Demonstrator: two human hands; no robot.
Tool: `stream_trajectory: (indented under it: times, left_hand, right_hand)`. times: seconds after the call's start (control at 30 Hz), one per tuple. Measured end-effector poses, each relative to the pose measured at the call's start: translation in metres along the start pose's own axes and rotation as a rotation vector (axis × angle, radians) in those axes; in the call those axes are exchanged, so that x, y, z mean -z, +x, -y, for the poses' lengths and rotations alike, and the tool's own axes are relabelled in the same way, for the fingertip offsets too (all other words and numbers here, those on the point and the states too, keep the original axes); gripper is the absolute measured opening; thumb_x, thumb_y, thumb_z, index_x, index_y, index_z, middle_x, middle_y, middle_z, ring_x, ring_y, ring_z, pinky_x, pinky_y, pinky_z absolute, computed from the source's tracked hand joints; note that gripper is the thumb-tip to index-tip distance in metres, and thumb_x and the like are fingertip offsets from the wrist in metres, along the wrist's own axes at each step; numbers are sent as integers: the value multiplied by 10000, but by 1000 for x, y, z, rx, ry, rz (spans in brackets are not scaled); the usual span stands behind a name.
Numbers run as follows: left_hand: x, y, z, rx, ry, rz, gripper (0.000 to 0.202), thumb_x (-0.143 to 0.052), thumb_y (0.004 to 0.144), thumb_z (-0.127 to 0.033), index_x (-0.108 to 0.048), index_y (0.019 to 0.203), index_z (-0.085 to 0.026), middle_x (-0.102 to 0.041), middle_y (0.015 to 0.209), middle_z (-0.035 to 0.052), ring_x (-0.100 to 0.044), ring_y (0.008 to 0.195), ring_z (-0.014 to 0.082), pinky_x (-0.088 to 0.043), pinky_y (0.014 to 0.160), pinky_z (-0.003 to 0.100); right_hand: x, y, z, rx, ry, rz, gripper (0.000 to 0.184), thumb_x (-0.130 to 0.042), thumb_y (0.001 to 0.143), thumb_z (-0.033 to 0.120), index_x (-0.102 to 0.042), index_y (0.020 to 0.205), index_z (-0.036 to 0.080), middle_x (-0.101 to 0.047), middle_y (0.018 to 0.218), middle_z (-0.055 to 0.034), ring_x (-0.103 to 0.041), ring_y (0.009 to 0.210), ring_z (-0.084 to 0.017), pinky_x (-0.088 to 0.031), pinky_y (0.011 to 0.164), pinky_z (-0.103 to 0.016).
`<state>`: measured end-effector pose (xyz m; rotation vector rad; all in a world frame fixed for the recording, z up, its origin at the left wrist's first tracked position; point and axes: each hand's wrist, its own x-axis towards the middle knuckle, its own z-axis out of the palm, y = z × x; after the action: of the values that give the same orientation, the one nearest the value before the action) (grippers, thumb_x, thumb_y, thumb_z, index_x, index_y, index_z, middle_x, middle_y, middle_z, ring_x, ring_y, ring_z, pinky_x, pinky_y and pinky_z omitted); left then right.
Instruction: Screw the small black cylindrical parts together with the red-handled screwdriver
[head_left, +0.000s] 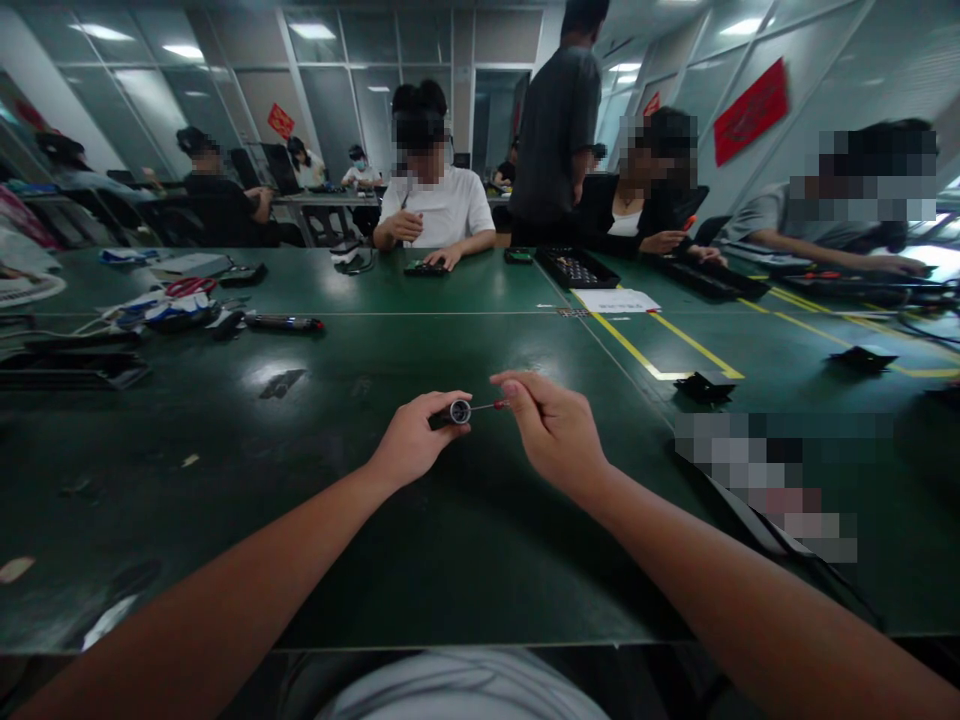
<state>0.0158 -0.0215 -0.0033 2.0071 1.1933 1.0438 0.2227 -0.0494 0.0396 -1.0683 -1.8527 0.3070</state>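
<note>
Between the thumb and fingers of my left hand point(417, 440) is a short black cylinder with a silver-rimmed round end point(460, 411) that faces me. Its exact kind I cannot make out. My right hand point(556, 430) is closed round a small screwdriver point(491, 405); the red front of its handle shows, and the rest lies hidden in the palm. The thin metal shaft points left and reaches the cylinder's side. Whether the tip touches it or sits in a screw I cannot tell. Both hands are above the green table point(480, 560).
Red-handled scissors point(191, 287) lie among tools and cables at the left, near a black pen-like tool point(285, 323). A long black tray point(71, 368) is at the left edge. Small black parts point(703, 388) and a parts tray point(576, 268) are on the right. People sit opposite.
</note>
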Motion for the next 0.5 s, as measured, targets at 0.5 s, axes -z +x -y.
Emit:
stream_trajectory:
  times: [0.5]
  left_hand:
    - [3, 0, 1, -5, 43, -10, 399, -740, 846, -215, -683, 1234, -290, -689, 1219, 27, -623, 1158, 215, -461, 1078, 410]
  right_hand:
    - [-1, 3, -4, -96, 37, -42, 283, -447, 1019, 341, -576, 1241, 220, -668, 791, -12, -601, 636, -170, -441, 631, -325]
